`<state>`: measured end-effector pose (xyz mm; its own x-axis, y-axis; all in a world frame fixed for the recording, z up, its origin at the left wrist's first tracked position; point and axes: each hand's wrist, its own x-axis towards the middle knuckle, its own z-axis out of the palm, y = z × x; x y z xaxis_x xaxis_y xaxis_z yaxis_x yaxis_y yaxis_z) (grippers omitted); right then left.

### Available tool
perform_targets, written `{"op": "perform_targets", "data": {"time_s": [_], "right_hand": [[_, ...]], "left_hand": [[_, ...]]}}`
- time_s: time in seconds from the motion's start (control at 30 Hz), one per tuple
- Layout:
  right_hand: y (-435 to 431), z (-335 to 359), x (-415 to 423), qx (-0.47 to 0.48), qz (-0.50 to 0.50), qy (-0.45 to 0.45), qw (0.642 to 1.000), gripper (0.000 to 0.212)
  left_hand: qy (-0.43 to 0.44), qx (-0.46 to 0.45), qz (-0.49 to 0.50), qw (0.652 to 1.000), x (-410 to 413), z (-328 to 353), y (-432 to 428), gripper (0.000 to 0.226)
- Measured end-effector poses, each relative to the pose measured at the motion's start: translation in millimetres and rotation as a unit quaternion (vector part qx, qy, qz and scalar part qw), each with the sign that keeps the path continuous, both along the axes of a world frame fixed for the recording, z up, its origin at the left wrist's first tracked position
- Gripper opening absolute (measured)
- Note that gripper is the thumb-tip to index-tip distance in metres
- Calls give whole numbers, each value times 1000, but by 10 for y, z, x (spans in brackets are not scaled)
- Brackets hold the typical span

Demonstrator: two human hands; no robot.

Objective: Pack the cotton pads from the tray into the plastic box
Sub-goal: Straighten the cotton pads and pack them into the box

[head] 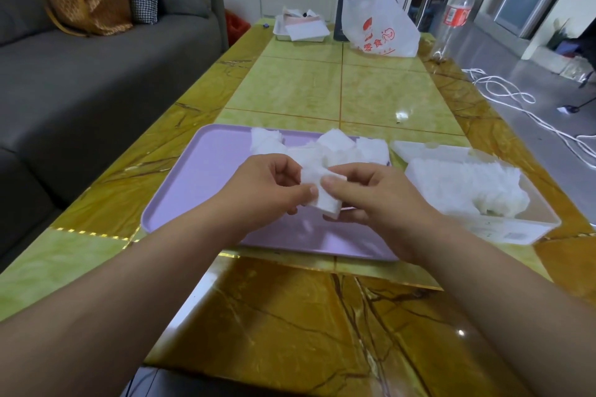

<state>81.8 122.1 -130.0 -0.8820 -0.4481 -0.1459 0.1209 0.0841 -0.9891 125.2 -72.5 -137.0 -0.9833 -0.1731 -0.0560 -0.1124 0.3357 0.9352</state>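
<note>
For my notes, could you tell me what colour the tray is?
The tray is pale lilac, seen in the head view.

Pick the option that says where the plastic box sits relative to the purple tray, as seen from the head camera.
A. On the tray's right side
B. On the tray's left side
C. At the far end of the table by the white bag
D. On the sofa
A: the plastic box, already partly filled with cotton pads, stands on the table just to the right of the purple tray.
</note>
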Motion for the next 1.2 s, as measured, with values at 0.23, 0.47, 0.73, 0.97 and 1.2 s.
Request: {"op": "perform_targets", "data": {"time_s": [0.23,0.47,0.73,0.97,1.2], "right_hand": [[30,-142,-51,141,0,176,974,29],[-4,-174,-20,233,39,268,934,43],[-48,-190,24,291,44,287,911,48],[175,148,48,90,-91,115,985,18],[651,367,88,31,-167,126,977,8]], "left_hand": [[-2,-114,-59,992,20,-14,-17,15],[-23,-160,-70,984,7,-39,10,23],[10,-167,-56,984,-43,-27,77,18],[31,9,-75,997,-24,247,258,8],[42,96,-73,992,-93,375,817,11]]}}
